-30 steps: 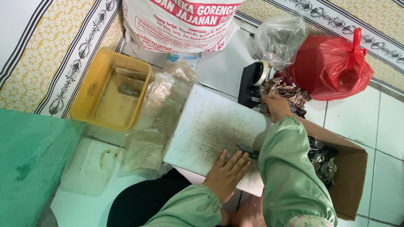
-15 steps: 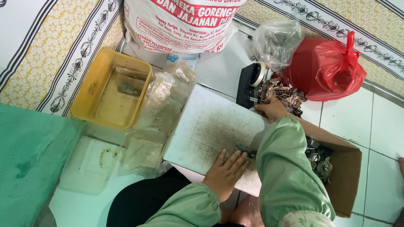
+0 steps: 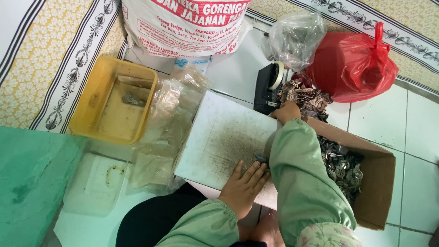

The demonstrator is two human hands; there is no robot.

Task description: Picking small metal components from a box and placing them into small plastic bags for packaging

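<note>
Left hand (image 3: 242,187) lies flat on the near edge of the white board (image 3: 224,137), fingers (image 3: 256,171) spread, touching a small dark piece (image 3: 261,158). Right hand (image 3: 286,111) rests at the board's far corner; its fingers' state cannot be told. Cardboard box (image 3: 375,183) of metal pieces lies just right. Tape dispenser (image 3: 267,87) and red bag (image 3: 352,68) lie beyond.

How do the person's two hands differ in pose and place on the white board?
The left hand lies flat, fingers spread, on the white board's near edge; the right hand is curled at its far corner, beside the tape dispenser. Both wear green sleeves and touch the board.
</note>
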